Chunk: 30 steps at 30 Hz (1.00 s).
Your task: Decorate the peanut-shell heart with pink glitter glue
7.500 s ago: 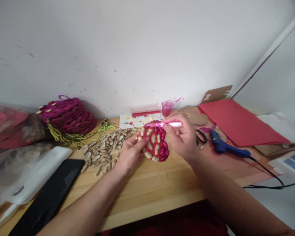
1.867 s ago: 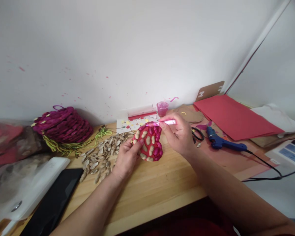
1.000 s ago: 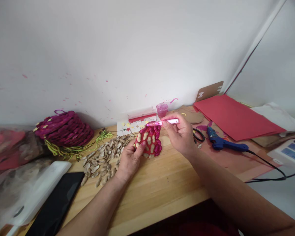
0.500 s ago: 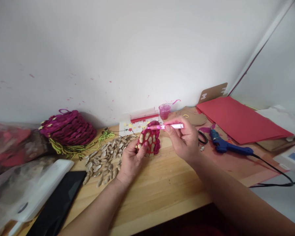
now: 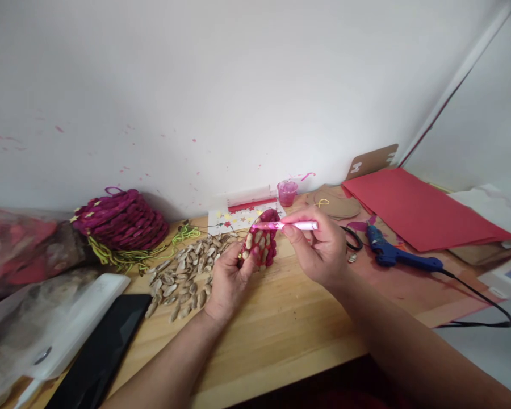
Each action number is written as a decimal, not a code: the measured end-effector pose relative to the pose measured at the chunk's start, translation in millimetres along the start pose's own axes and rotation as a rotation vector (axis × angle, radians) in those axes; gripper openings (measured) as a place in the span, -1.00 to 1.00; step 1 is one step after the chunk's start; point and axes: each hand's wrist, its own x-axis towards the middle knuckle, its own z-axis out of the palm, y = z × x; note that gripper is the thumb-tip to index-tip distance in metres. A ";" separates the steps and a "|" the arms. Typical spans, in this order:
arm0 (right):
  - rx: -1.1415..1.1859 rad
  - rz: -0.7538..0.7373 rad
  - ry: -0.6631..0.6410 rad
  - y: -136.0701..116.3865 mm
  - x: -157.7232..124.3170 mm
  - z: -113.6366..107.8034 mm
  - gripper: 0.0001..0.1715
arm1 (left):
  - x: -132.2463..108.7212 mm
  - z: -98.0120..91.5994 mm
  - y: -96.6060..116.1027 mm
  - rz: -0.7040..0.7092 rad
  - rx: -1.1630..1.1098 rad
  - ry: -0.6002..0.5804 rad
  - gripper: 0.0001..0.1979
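Note:
My left hand (image 5: 230, 279) grips a piece covered with peanut shells (image 5: 262, 241), tilted up off the table; some shells are magenta, others bare tan. A white paintbrush (image 5: 300, 225) stained pink is pinched in my right hand (image 5: 319, 247). Its pink tip meets the upper left part of the shell-covered piece. Left of that piece, loose peanut shells (image 5: 183, 272) lie spread over the wooden table (image 5: 272, 329). Behind stands a clear cup with pink paint (image 5: 287, 194).
A wound magenta bundle with yellow-green threads (image 5: 121, 221) sits at the left, near a black phone (image 5: 102, 346), a white device (image 5: 80, 324) and plastic bags (image 5: 21, 244). To the right lie a blue glue gun (image 5: 400, 255), its cable, black tape (image 5: 355, 240) and red sheets (image 5: 426, 210).
The shell-covered piece has turned slightly in my left hand. The brush tip has shifted a little left and down along it, and the whole view has moved slightly.

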 end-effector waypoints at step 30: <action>-0.106 -0.074 -0.005 -8.7 1.8 -6.6 -0.94 | 4.9 -11.4 4.9 0.326 0.388 0.023 -0.70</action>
